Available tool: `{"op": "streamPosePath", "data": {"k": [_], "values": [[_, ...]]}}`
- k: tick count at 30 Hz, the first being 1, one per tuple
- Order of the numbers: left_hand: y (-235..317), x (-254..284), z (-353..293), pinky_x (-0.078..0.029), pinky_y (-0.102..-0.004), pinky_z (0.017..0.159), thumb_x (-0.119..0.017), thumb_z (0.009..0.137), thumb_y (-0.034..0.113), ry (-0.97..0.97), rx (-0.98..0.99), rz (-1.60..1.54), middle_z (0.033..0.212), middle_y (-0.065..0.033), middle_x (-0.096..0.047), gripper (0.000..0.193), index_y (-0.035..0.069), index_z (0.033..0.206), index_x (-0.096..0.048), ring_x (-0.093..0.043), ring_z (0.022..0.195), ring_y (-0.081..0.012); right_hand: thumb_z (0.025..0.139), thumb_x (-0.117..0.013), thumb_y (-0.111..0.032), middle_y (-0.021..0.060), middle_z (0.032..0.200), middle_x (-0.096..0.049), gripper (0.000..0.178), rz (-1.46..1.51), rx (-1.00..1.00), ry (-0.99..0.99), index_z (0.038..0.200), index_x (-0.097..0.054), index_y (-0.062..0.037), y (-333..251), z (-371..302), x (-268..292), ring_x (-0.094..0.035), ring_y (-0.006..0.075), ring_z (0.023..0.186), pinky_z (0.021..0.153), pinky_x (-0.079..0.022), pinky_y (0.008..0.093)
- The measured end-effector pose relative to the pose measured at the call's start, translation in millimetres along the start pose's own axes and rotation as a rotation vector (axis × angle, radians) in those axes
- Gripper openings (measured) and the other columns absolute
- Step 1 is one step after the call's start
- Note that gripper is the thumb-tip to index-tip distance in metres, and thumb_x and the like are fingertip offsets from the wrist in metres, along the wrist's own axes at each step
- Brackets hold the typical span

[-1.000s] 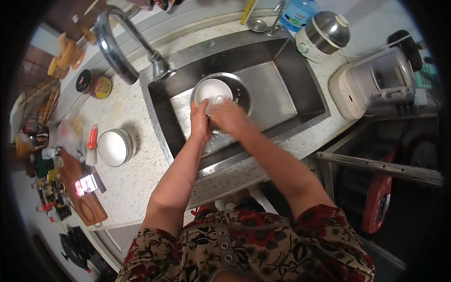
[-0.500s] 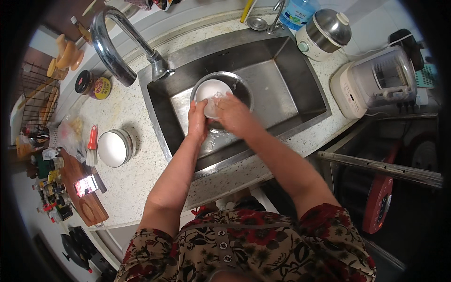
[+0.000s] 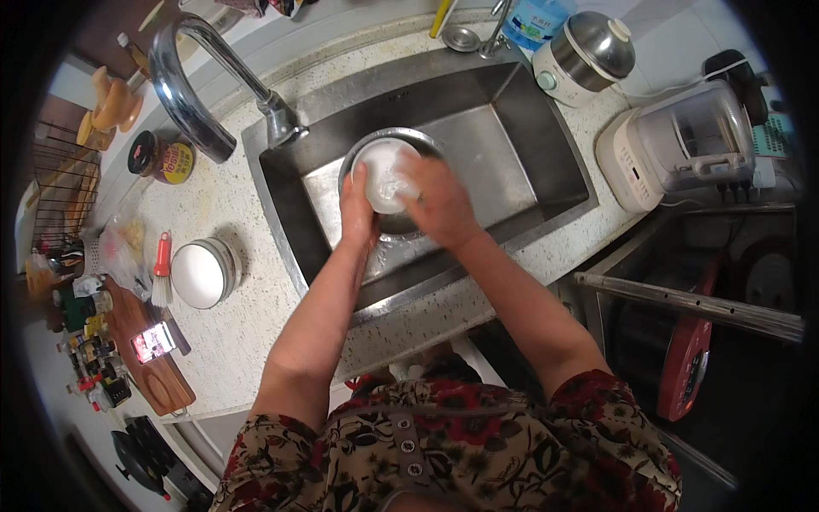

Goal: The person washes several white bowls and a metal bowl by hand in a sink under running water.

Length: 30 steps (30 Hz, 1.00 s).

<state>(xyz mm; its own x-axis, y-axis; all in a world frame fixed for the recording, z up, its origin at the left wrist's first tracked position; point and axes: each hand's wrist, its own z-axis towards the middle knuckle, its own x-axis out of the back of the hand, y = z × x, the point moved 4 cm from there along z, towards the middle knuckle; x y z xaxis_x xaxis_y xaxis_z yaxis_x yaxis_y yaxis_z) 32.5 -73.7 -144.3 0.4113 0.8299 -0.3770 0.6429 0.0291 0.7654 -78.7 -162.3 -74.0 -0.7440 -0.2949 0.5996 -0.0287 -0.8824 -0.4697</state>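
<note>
Over the sink's left half, my left hand point(image 3: 357, 213) grips a small white bowl point(image 3: 382, 158) by its left side, thumb on the rim. The bowl is tilted and looks wet inside. My right hand point(image 3: 442, 205) is at the bowl's right side, its fingers reaching over the inside and smeared by motion. Whether those fingers hold anything cannot be made out. Beneath the bowl, a round metal basin point(image 3: 432, 147) sits in the steel sink point(image 3: 490, 154), partly hidden by my hands.
A curved faucet point(image 3: 192, 94) rises at the sink's left corner. Stacked white bowls point(image 3: 203, 273), a red-handled brush point(image 3: 163, 256) and a jar point(image 3: 160, 158) stand on the left counter. A phone point(image 3: 153, 341) lies on a wooden board point(image 3: 166, 388). Two appliances, a steamer point(image 3: 584, 60) and a clear-lidded machine point(image 3: 674, 145), line the right.
My right hand has shifted slightly right across the bowl, uncovering more of its inside. The left hand keeps its hold. The whole view has moved a little.
</note>
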Motion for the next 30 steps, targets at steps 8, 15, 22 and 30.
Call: {"op": "streamPosePath", "data": {"k": [8,15,22,30], "values": [[-4,-12,13,-0.046,-0.0296,0.053,-0.034,0.094,0.054,-0.133,0.163,-0.167,0.102,-0.0067,-0.064,0.054,0.010,0.117,-0.055,-0.063,0.084,-0.0183,0.086,-0.052,-0.012,0.0128,0.085,-0.063,0.032,0.844,-1.270,-0.365,0.112,-0.052,0.0048,44,-15,-16,-0.062,0.0193,0.057,0.047,-0.047,0.0312],[-43,-30,54,-0.055,-0.0287,0.062,-0.041,0.096,0.013,-0.147,0.413,-0.534,0.093,-0.0104,-0.063,0.022,0.001,0.107,-0.055,-0.063,0.076,-0.0206,0.083,-0.049,0.000,0.0185,0.108,-0.061,0.045,0.119,-0.364,0.129,0.127,-0.046,-0.0054,14,29,21,-0.061,0.0350,0.096,0.076,-0.052,0.0367],[-13,-59,31,-0.028,-0.0231,0.040,-0.053,0.092,0.022,-0.094,0.375,-0.264,0.056,0.0031,-0.040,0.023,0.013,0.073,-0.045,-0.031,0.043,-0.0072,0.082,-0.059,0.002,0.0167,0.124,-0.056,0.049,0.119,0.153,0.259,0.128,-0.044,-0.0023,-17,84,69,-0.058,0.0320,0.110,0.092,-0.047,0.0352],[4,-28,-1,-0.022,-0.0416,0.111,-0.064,0.081,0.050,-0.296,-0.124,0.784,0.149,-0.0194,-0.026,0.090,0.014,0.149,-0.017,-0.021,0.139,-0.0367,0.087,-0.045,0.000,0.0147,0.116,-0.057,0.041,0.129,-0.283,0.324,0.129,-0.043,0.0006,22,89,55,-0.062,0.0236,0.095,0.067,-0.055,0.0280]]}}
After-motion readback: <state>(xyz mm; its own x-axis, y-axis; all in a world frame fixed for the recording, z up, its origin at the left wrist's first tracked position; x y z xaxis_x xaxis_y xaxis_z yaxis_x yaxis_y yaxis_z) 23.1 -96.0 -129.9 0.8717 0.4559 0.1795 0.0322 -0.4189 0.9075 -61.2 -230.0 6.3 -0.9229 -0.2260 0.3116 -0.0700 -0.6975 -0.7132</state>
